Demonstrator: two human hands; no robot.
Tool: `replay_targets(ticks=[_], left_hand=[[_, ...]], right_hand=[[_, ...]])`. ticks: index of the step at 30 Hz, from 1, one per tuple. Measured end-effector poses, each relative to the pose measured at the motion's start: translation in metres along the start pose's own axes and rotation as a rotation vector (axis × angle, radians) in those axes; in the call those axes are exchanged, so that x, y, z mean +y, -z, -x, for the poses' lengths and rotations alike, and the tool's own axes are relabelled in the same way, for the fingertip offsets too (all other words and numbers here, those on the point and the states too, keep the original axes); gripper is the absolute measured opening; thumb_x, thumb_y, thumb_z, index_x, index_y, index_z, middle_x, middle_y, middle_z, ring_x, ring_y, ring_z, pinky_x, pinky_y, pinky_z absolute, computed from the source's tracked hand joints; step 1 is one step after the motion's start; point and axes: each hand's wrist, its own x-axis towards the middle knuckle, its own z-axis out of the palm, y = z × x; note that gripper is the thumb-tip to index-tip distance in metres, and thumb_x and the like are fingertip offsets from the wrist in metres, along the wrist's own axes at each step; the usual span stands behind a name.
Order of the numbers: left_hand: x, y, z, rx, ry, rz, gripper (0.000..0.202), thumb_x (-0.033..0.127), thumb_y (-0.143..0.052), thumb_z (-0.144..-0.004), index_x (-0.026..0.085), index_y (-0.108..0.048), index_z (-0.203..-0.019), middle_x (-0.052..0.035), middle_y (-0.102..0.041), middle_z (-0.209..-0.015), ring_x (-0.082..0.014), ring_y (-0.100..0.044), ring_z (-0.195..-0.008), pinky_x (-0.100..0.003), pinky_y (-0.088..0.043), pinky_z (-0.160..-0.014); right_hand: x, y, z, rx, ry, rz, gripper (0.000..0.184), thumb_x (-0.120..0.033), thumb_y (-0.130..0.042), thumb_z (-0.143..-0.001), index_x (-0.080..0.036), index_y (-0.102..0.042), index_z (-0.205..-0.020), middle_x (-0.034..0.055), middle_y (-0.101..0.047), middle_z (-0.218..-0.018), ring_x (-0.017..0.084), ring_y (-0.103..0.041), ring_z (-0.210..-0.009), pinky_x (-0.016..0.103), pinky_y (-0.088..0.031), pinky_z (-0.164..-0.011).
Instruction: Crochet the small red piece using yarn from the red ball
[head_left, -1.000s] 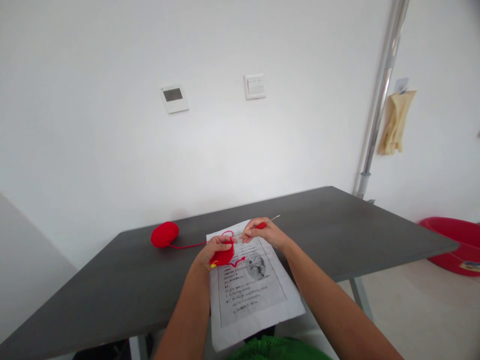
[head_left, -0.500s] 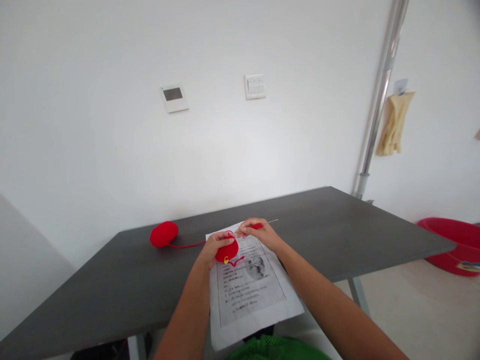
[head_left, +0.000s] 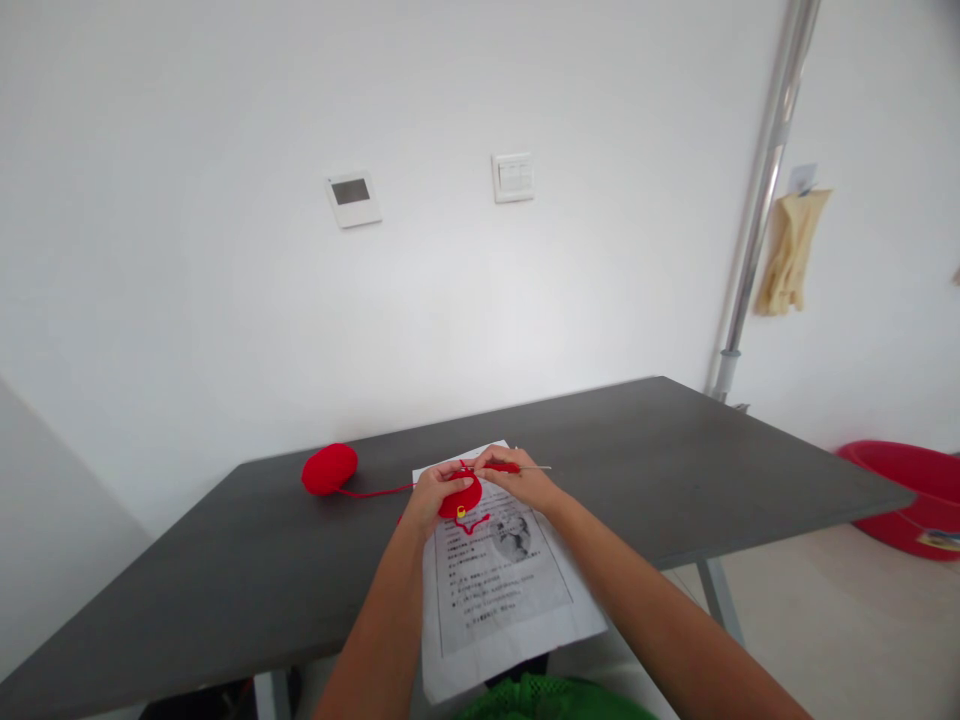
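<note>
My left hand [head_left: 429, 495] is closed on a small round red crochet piece [head_left: 463, 496] with a yellow stitch marker [head_left: 461, 512] hanging at its lower edge. My right hand [head_left: 517, 482] pinches a crochet hook [head_left: 510, 467] with a red grip and a thin metal shaft pointing right, its working end at the piece. A red strand runs left from the piece to a ball of red yarn [head_left: 330, 468] lying on the dark grey table [head_left: 225, 580]. Both hands hover over a printed paper sheet [head_left: 502, 590] with text and a picture.
The sheet overhangs the table's near edge. A red basin [head_left: 904, 490] sits on the floor at the right. A metal pole [head_left: 757, 200] with pale gloves [head_left: 791, 250] hanging beside it stands at the back right. Green mesh fabric [head_left: 555, 700] shows below the table edge.
The crochet piece has turned so the yellow marker faces me. My right hand lowered the hook from a raised tilt to nearly level, and both hands drew closer together.
</note>
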Motion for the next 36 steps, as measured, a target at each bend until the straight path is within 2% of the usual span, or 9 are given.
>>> replay_targets(ticks=[7, 15, 36], left_hand=[[-0.001, 0.0, -0.001, 0.014, -0.024, 0.037, 0.038, 0.019, -0.076, -0.051, 0.012, -0.069, -0.088, -0.0079, -0.07, -0.076, -0.0176, -0.062, -0.066, -0.028, -0.045, -0.066], [-0.001, 0.0, -0.003, 0.151, -0.062, 0.053, 0.027, 0.019, -0.076, -0.049, 0.012, -0.07, -0.074, -0.0056, -0.069, -0.068, -0.0159, -0.06, -0.062, -0.026, -0.045, -0.063], [-0.004, 0.004, -0.005, 0.186, -0.067, -0.057, 0.021, 0.021, -0.074, -0.049, 0.013, -0.069, -0.068, -0.0049, -0.068, -0.064, -0.0157, -0.059, -0.058, -0.026, -0.044, -0.058]], right_hand=[[0.0, 0.002, -0.001, 0.034, 0.012, -0.067, 0.014, -0.032, -0.059, -0.078, -0.018, -0.064, -0.077, 0.0018, -0.061, -0.075, 0.016, -0.055, -0.074, 0.028, -0.042, -0.071], [-0.001, 0.005, -0.003, 0.062, -0.037, -0.114, 0.017, -0.034, -0.062, -0.075, -0.017, -0.065, -0.075, 0.0018, -0.061, -0.073, 0.016, -0.056, -0.072, 0.028, -0.042, -0.069], [-0.004, 0.011, -0.002, -0.037, -0.144, -0.334, 0.018, -0.034, -0.067, -0.072, -0.017, -0.06, -0.075, 0.002, -0.065, -0.074, 0.017, -0.062, -0.079, 0.032, -0.047, -0.076]])
